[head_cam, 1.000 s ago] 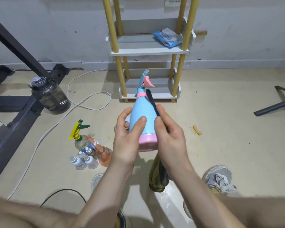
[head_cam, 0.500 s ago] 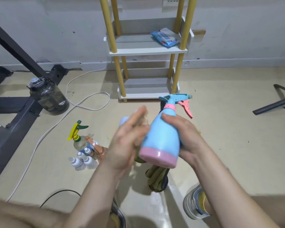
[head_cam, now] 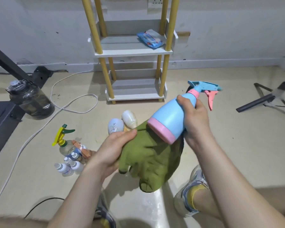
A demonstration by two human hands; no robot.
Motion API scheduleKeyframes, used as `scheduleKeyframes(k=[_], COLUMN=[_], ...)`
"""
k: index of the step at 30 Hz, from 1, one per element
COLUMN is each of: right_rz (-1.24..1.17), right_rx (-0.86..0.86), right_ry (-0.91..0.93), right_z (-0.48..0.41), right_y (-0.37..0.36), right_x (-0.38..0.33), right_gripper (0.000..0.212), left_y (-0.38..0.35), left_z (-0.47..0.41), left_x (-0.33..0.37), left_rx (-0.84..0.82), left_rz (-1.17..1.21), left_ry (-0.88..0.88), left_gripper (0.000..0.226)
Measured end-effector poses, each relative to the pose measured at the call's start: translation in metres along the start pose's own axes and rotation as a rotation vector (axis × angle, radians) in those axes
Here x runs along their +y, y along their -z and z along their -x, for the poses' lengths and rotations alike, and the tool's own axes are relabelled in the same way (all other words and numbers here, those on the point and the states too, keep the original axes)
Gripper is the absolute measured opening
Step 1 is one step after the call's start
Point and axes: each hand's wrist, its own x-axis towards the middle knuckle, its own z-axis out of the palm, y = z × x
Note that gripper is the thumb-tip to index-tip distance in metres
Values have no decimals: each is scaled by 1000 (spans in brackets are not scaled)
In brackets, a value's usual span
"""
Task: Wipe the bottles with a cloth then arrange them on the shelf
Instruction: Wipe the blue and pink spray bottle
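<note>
Light-blue spray bottle (head_cam: 169, 119) with pink base and trigger; olive-green cloth (head_cam: 148, 158); white shelf (head_cam: 133, 51) on yellow posts; speckled, perhaps blue-dotted, white bottle (head_cam: 115, 125).

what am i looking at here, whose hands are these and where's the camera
There is no machine here: the camera sits on a person's head, looking down at their own bare hands. The right hand holds a blue spray bottle with a pink base, tilted. The left hand grips a green cloth against the bottle's base. On the floor at left stand more small bottles and a yellow-trigger sprayer. Ahead is the shelf, holding only a blue packet.
</note>
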Motion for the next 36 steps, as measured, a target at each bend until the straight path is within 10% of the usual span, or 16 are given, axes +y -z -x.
scheduleKeyframes(k=[3,9,15,25,32,36], right_rz=[-22,-306,152,528,472,468], right_rx=[181,195,125,-91,-275,-111], right_ry=[41,-245,294,292,119,214], right_z=[5,29,46,22,32,25], right_y=[-15,-41,-49,-36,-32,-30], right_x=[23,62,53,49,51,44], right_gripper=[44,61,61,47,38,32], left_y=[-36,-50,-34,-41,-41,-38], left_z=[3,-5,-13,7,0,7], left_x=[2,-16,-16,-24,-7,-21], left_rx=[34,525,369,410,256,161], left_rz=[196,-310,244,-701,-314,-702], left_ry=[-164,-523,-137,-441,-95,-247], left_gripper=[24,35,38,38,31,37])
